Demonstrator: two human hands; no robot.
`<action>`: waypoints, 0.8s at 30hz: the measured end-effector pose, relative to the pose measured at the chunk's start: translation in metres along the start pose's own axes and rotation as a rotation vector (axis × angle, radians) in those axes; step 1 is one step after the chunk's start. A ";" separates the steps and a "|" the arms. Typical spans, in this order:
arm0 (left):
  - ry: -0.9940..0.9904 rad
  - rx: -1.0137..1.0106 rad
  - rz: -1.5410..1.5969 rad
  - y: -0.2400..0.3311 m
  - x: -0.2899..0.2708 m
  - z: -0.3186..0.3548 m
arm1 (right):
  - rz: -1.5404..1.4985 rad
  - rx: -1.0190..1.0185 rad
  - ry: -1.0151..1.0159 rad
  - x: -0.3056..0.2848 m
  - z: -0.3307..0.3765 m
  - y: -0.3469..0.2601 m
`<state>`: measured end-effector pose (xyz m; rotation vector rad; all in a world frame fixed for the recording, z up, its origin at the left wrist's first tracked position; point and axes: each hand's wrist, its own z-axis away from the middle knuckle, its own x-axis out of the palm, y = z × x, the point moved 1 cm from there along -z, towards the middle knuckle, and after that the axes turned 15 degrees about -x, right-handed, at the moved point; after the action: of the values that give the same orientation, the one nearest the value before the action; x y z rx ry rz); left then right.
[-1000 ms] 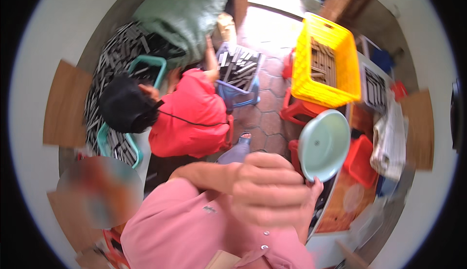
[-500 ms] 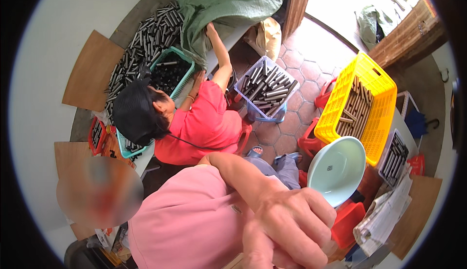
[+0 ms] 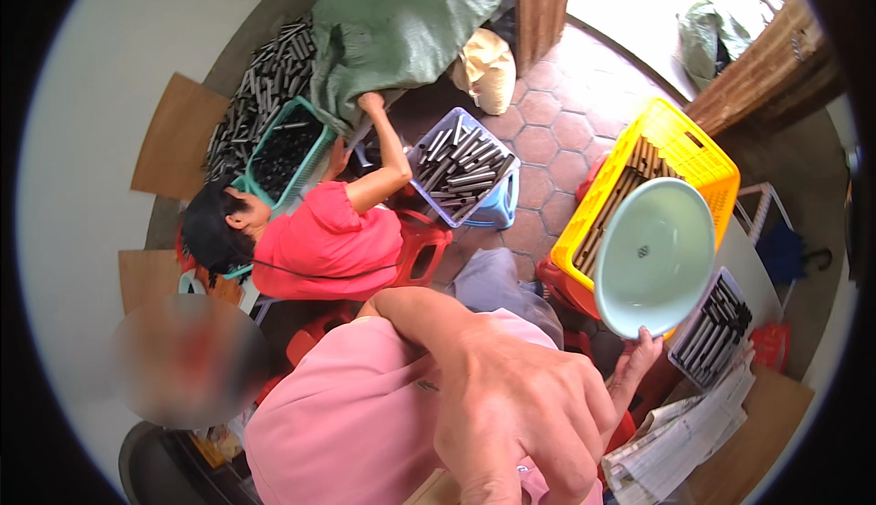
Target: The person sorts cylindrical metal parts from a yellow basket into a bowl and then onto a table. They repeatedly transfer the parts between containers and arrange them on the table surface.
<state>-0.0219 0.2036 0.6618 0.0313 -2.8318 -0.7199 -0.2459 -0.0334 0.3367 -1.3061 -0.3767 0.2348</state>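
Head view: the right hand (image 3: 639,355) grips the near rim of a tilted mint-green basin (image 3: 653,272), seen across the yellow crate (image 3: 710,151); that one-edge hold could let it twist loose. The left hand (image 3: 531,403) bends its fingers, any grip hidden.

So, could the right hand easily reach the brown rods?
Probably not: the right hand holds the pale green basin, which, in this view, partly covers the brown rods in the yellow crate.
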 end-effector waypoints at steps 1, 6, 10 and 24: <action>-0.093 -0.049 0.022 -0.004 -0.013 -0.007 | -0.001 0.002 0.001 0.007 -0.006 -0.009; -0.036 -0.127 0.394 -0.042 -0.039 -0.052 | -0.047 0.045 0.082 -0.001 -0.047 0.009; 0.189 -0.421 0.498 -0.110 -0.113 -0.052 | -0.220 -0.065 0.260 0.034 -0.081 0.028; 0.527 -2.062 -0.250 -0.305 -0.302 0.211 | -0.529 -0.146 0.800 0.048 -0.363 0.003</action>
<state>0.2169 0.0564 0.2745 0.1750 -0.6270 -2.5668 -0.0571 -0.3388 0.2627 -1.2853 -0.0393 -0.7562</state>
